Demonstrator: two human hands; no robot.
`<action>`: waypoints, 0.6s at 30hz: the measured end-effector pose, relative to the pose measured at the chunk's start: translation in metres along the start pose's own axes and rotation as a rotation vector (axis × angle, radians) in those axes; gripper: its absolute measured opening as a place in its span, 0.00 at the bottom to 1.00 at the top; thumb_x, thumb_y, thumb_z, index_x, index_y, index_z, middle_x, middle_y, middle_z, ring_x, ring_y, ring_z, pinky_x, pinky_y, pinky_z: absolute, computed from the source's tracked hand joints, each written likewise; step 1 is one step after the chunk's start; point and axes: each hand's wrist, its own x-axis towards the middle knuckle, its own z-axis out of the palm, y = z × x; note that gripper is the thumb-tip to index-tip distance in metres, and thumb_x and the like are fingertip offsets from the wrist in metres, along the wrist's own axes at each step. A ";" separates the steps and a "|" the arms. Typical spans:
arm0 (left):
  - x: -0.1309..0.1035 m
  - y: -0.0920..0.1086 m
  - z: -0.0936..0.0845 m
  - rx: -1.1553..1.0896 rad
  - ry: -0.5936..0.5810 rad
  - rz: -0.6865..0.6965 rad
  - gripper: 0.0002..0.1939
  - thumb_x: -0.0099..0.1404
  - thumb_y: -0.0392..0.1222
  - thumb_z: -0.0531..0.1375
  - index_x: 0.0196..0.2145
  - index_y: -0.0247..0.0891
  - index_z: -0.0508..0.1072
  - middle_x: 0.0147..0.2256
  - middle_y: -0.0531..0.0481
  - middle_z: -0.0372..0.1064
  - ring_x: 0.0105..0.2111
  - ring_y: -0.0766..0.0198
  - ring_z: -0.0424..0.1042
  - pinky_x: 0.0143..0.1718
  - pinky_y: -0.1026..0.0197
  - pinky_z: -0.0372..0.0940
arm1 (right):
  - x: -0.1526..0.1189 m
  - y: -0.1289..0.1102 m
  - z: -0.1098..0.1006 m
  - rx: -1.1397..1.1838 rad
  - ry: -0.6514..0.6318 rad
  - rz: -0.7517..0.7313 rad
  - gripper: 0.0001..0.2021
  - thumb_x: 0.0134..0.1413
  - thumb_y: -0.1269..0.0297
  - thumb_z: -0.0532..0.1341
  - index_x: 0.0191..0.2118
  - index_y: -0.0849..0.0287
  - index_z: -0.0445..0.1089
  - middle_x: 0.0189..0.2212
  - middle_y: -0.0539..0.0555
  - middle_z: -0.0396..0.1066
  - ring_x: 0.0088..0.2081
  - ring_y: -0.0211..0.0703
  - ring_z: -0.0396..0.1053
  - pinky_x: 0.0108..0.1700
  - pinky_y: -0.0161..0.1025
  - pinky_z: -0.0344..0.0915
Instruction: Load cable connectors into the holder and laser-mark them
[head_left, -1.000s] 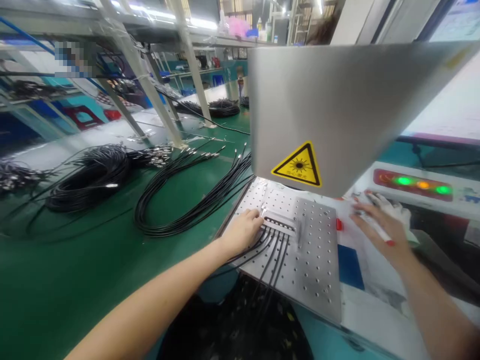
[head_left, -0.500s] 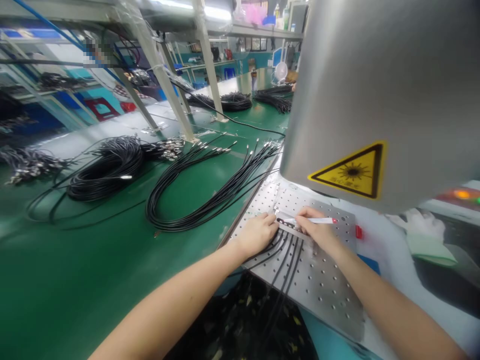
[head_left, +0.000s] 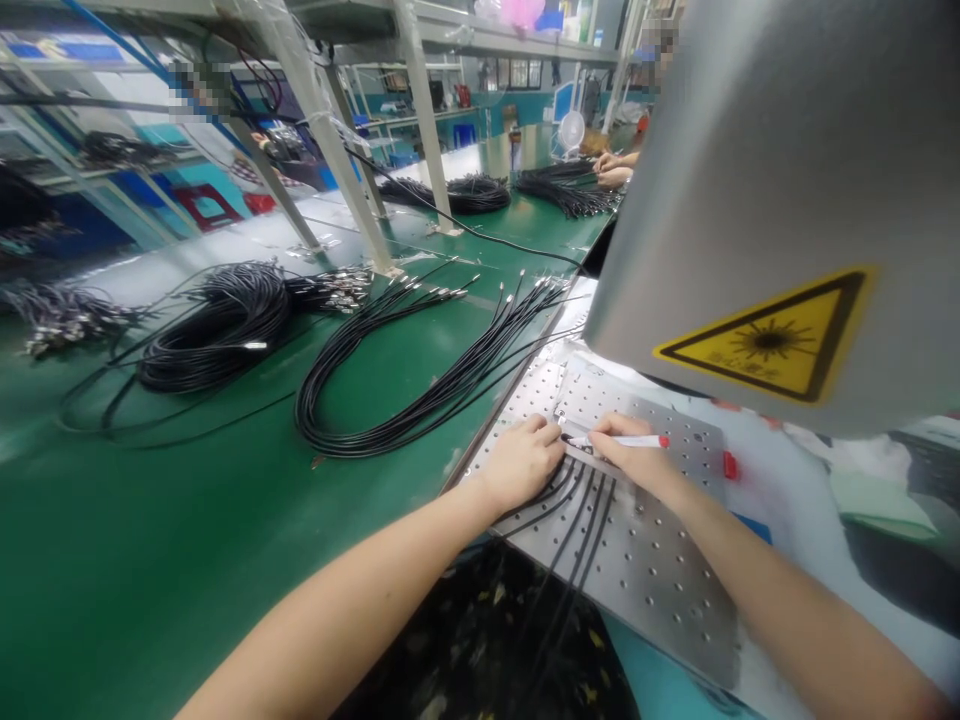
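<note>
While the pen point(head_left: 636, 441) lay pinched between the thumb and fingers of the right hand point(head_left: 628, 462), its tip stood at the slot of the metal bar point(head_left: 592, 461). Left hand point(head_left: 525, 460): fingers bent and close together over the bar's near-left end; whether they pinched anything could not be told. Step in hand, as judged: pen work at the bar. Next move, as judged: a light grip on the pen, the bar kept firm, the tip clear of the left fingertips.

Cables point(head_left: 595, 535): black, several, running from the bar towards the wearer. Plate point(head_left: 660, 560): metal, perforated, beneath the bar. Clip point(head_left: 730, 465): red, at the plate's right edge. Housing point(head_left: 757, 180): grey, overhanging, with a yellow warning sign point(head_left: 772, 340).

Table point(head_left: 187, 540): green, bearing a cable loop point(head_left: 367, 445) near the plate and a thicker coil point(head_left: 259, 310) farther left. Posts point(head_left: 330, 140): pale, under a shelf. Beyond: a white fan point(head_left: 571, 130); a co-worker's hands point(head_left: 613, 177) beside more cables.
</note>
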 end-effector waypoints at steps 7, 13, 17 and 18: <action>0.001 0.001 -0.003 0.010 -0.019 -0.005 0.09 0.65 0.36 0.50 0.33 0.37 0.70 0.38 0.46 0.63 0.42 0.57 0.58 0.40 0.57 0.60 | -0.007 0.012 -0.019 -0.035 -0.044 -0.002 0.09 0.43 0.67 0.54 0.16 0.57 0.60 0.16 0.46 0.63 0.22 0.36 0.60 0.25 0.33 0.54; 0.001 0.001 -0.006 0.012 -0.043 -0.013 0.09 0.65 0.35 0.50 0.35 0.37 0.70 0.37 0.47 0.64 0.41 0.58 0.58 0.39 0.58 0.60 | -0.019 0.018 -0.037 -0.028 -0.035 0.052 0.09 0.42 0.66 0.54 0.16 0.57 0.60 0.14 0.46 0.61 0.20 0.35 0.59 0.24 0.34 0.53; 0.000 0.002 -0.006 0.006 -0.044 -0.032 0.10 0.65 0.34 0.49 0.36 0.38 0.70 0.37 0.47 0.64 0.41 0.58 0.58 0.38 0.58 0.60 | -0.027 0.011 -0.045 -0.004 -0.039 0.124 0.09 0.41 0.65 0.54 0.15 0.57 0.60 0.10 0.44 0.57 0.17 0.34 0.55 0.21 0.34 0.50; 0.000 0.002 -0.006 0.003 -0.044 -0.035 0.10 0.65 0.34 0.50 0.36 0.38 0.70 0.38 0.47 0.64 0.41 0.58 0.59 0.38 0.58 0.60 | -0.028 0.010 -0.046 -0.004 -0.034 0.126 0.09 0.41 0.65 0.54 0.15 0.57 0.60 0.10 0.44 0.56 0.16 0.34 0.55 0.20 0.34 0.49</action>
